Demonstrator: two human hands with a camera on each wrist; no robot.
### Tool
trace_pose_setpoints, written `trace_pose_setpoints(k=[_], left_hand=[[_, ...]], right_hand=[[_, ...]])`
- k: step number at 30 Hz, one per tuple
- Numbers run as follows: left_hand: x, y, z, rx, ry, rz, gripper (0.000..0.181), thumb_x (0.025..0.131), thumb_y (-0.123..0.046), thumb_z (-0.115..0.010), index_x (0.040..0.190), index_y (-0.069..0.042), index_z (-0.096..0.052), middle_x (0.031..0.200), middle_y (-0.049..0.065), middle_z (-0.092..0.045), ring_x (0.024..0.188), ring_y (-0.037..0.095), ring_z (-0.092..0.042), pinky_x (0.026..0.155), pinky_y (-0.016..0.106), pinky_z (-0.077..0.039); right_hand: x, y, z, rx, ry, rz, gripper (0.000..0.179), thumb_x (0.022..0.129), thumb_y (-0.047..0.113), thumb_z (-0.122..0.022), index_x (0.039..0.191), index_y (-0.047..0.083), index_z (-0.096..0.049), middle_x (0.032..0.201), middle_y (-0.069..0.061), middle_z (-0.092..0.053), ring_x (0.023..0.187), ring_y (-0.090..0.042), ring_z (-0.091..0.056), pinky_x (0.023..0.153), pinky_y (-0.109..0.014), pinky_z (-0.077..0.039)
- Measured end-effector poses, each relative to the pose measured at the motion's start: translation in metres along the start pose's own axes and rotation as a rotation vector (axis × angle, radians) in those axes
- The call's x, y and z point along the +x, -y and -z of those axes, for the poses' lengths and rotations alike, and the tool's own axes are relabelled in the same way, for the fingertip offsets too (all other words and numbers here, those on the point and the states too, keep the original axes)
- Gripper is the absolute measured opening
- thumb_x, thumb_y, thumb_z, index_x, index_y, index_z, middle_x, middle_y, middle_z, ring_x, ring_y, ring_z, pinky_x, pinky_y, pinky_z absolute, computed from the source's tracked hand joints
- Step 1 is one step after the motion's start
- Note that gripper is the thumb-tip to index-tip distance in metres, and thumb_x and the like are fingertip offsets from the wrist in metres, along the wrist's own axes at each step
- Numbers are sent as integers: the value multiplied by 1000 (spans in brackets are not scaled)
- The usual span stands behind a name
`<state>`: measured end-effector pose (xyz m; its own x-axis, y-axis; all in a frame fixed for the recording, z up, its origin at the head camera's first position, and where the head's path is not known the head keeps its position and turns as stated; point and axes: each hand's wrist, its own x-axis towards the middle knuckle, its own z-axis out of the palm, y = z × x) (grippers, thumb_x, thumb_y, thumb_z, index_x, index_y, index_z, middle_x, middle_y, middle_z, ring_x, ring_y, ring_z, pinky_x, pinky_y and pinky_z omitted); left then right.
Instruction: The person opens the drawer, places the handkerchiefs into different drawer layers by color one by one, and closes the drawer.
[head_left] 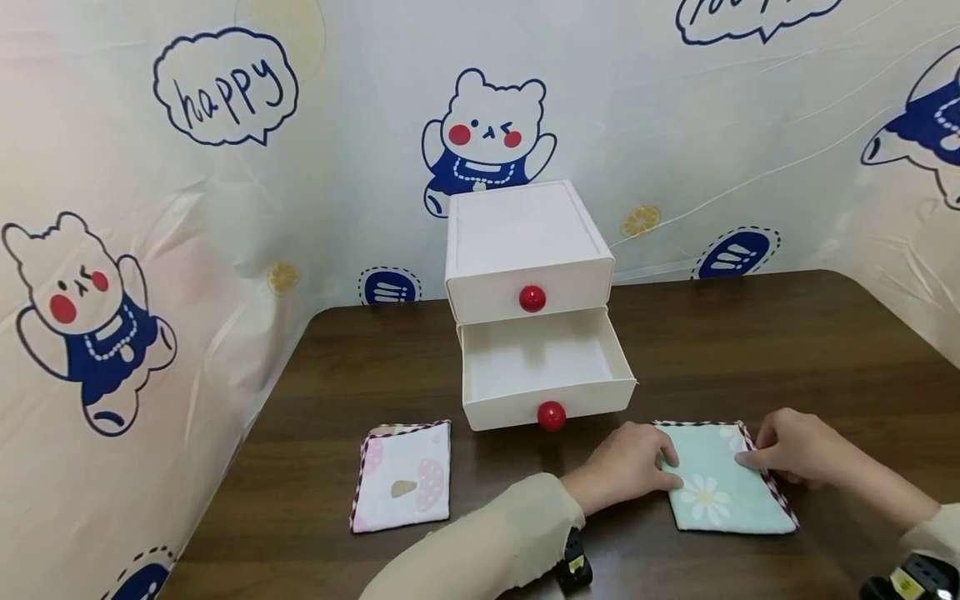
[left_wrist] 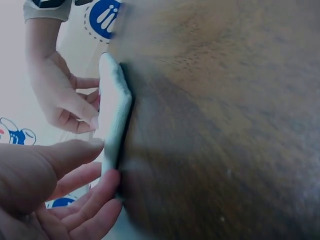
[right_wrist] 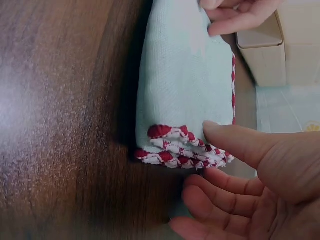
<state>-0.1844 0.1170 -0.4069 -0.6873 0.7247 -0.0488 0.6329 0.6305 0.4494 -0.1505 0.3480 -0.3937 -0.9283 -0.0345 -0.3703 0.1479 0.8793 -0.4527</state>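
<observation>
A folded mint-green towel (head_left: 723,500) with white daisies and red-and-white stitched edges lies on the table, front right. My left hand (head_left: 626,467) grips its left side, thumb on top and fingers at the edge. On the opposite side my right hand (head_left: 806,450) holds the stitched edge, thumb (right_wrist: 235,142) on the upper face and fingers curled beside the layers. The right wrist view shows several stacked layers there. To the left lies a folded white towel (head_left: 408,492) with a pink pattern, untouched.
Behind the towels stands a white two-drawer box (head_left: 528,233) with red knobs. Its lower drawer (head_left: 547,400) is pulled out and its upper one is closed. A printed bear sheet (head_left: 360,183) hangs behind the dark wooden table (head_left: 750,350).
</observation>
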Motion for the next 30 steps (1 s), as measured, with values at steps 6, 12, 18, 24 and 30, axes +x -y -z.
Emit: trace_pose_setpoints(k=[6, 12, 18, 24, 30], left_hand=[[4, -5, -3, 73, -58, 46, 12, 73, -29, -78, 82, -24, -71, 75, -20, -59, 68, -5, -51, 54, 10, -35], [5, -7, -6, 25, -49, 24, 12, 74, -21, -78, 84, -21, -72, 71, -17, -59, 65, -7, -48, 56, 8, -35], [7, -5, -9, -50, -34, -3, 12, 75, -11, -75, 84, -18, -73, 72, -15, -59, 62, -7, -46, 55, 6, -35], [7, -2, -10, -105, -36, 10, 15, 74, -7, -74, 83, -18, -73, 75, -15, -59, 61, -8, -47, 53, 7, -36], [5, -2, -7, -117, -51, -3, 16, 72, -6, -75, 83, -17, -74, 73, -15, -57, 61, -8, -46, 53, 6, -35]], right_hand=[[4, 2, -4, 10, -5, 4, 29, 77, 29, -72, 68, 7, -55, 48, 1, -43, 42, -10, -41, 41, -29, -43], [7, 3, -4, 39, 35, -1, 25, 81, 22, -69, 76, 2, -54, 60, -3, -48, 54, -15, -49, 46, -32, -49], [6, 4, -5, 59, 36, -4, 25, 80, 22, -68, 76, 2, -53, 63, -4, -48, 56, -15, -50, 47, -32, -50], [2, 4, -5, 87, 11, 4, 24, 80, 21, -68, 72, 5, -53, 58, -3, -48, 54, -15, -50, 47, -32, -49], [-1, 4, -5, 89, -9, 23, 24, 79, 19, -69, 70, 6, -52, 53, -2, -46, 51, -15, -48, 45, -31, -47]])
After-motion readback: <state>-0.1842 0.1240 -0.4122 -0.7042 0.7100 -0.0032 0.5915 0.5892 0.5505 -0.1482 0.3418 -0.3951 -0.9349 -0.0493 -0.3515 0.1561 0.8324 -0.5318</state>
